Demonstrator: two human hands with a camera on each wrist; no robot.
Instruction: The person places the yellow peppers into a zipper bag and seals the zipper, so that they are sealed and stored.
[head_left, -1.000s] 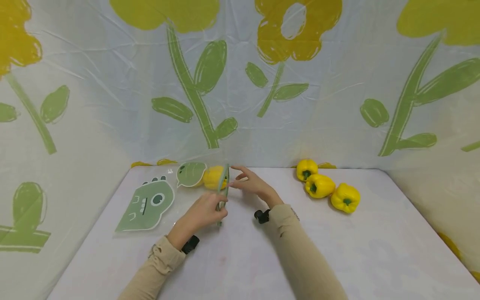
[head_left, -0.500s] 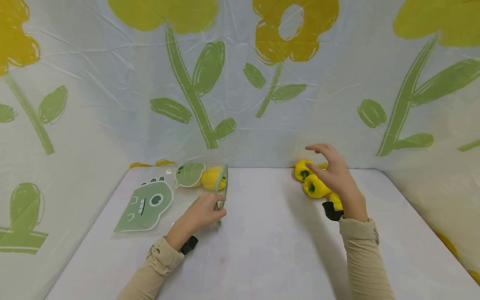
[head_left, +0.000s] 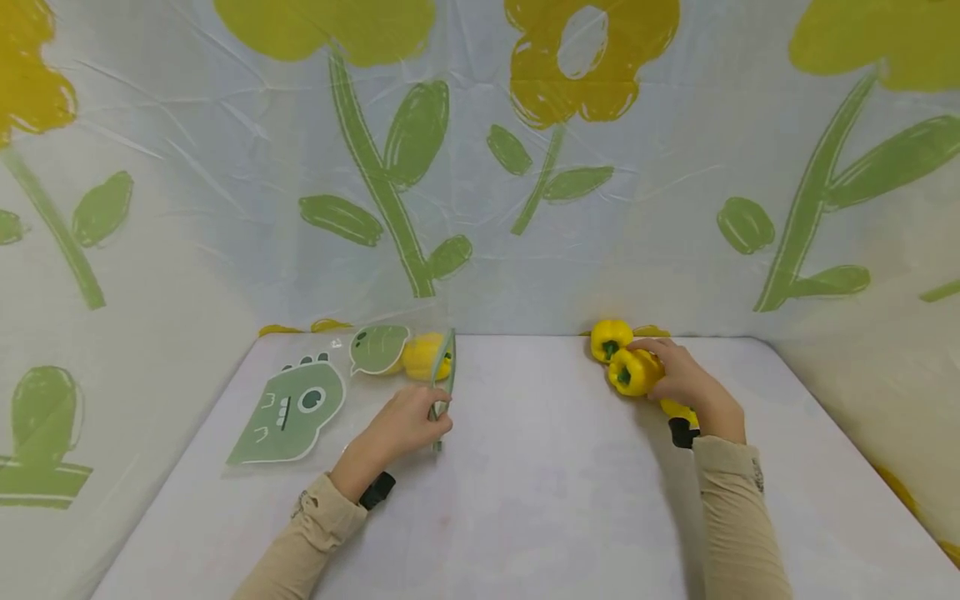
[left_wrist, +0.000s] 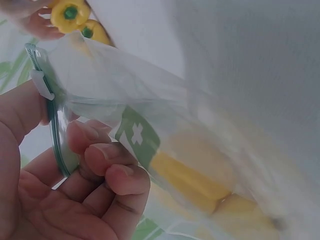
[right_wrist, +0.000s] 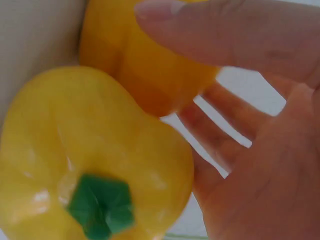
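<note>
My left hand [head_left: 408,421] grips the open edge of a clear zip bag [head_left: 288,408] printed with a green cartoon monster. In the left wrist view a white slider [left_wrist: 42,85] sits on the bag's green zip strip, beside the thumb. A yellow bell pepper [head_left: 422,357] lies inside the bag near its mouth. Over on the right, my right hand [head_left: 697,387] holds the middle bell pepper [head_left: 628,372], thumb on one side and fingers round the other. Another bell pepper [right_wrist: 95,145] with a green stem lies against that hand in the right wrist view, partly hidden in the head view.
One more yellow bell pepper [head_left: 610,338] lies at the table's back edge, right beside the held one. A white table [head_left: 517,500] stretches between the two hands. Behind it hangs a flower-printed cloth [head_left: 540,275].
My right hand has left the bag's mouth, swung right over the peppers, then come down and taken hold of the middle one. The left hand and bag have stayed put.
</note>
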